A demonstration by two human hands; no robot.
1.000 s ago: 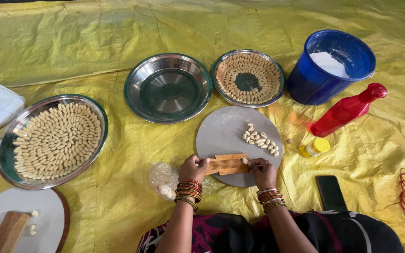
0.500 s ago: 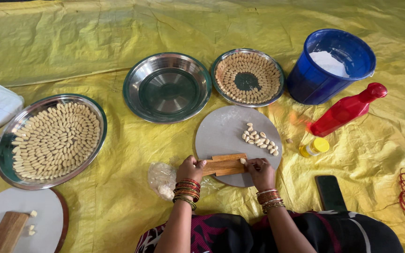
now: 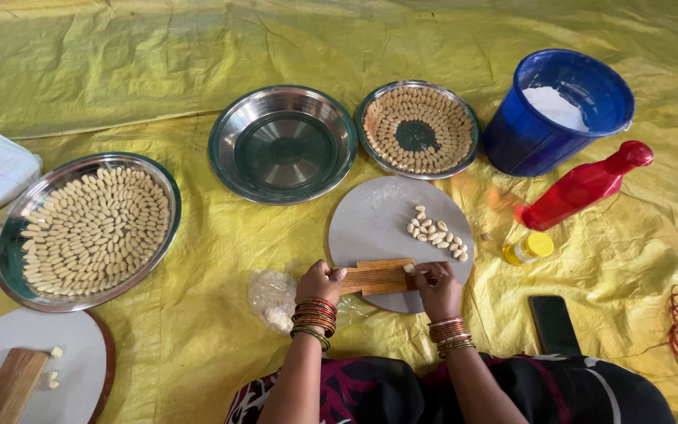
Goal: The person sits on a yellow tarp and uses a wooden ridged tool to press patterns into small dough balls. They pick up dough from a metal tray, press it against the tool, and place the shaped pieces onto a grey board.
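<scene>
Low in the middle of the frame, on the round grey board (image 3: 378,220), a ridged wooden block (image 3: 376,278) lies with the left hand (image 3: 319,284) clasping its left end and the right hand (image 3: 435,286) pinching a small pale dough piece (image 3: 408,268) against its right end.

Empty steel bowl (image 3: 282,145) ahead; bare sheet (image 3: 221,235) between.

Left hand (image 3: 319,283) and right hand (image 3: 435,287) close together, fingers curled.
</scene>
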